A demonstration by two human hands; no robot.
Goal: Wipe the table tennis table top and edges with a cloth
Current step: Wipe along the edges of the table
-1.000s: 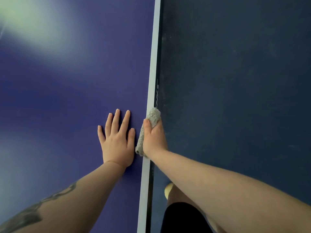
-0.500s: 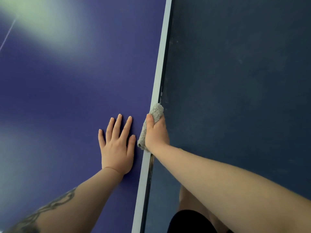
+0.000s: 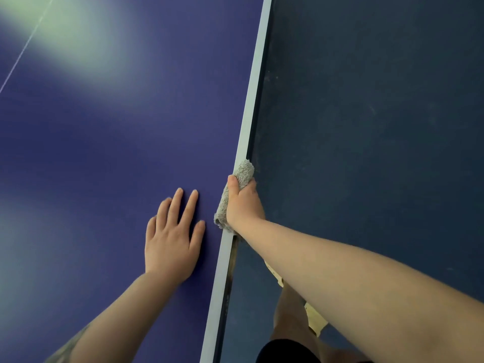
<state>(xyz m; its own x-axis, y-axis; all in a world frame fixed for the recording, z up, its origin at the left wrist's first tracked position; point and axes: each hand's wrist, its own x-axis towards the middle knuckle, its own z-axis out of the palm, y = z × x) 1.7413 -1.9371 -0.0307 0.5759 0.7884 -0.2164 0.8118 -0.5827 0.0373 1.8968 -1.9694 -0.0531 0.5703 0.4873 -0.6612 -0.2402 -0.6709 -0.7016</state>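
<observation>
1. right hand (image 3: 242, 203) clamped round grey terry cloth (image 3: 237, 191) – folded over white table edge (image 3: 251, 100) to rub top and side together.
2. left hand (image 3: 171, 239) just beside edge, flat, fingers spread on blue table top (image 3: 117, 140) – likely bracing.

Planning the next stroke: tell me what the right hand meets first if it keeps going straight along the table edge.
Nothing, apparently: ahead of the right hand and cloth, the white edge runs bare to the frame's top.
</observation>
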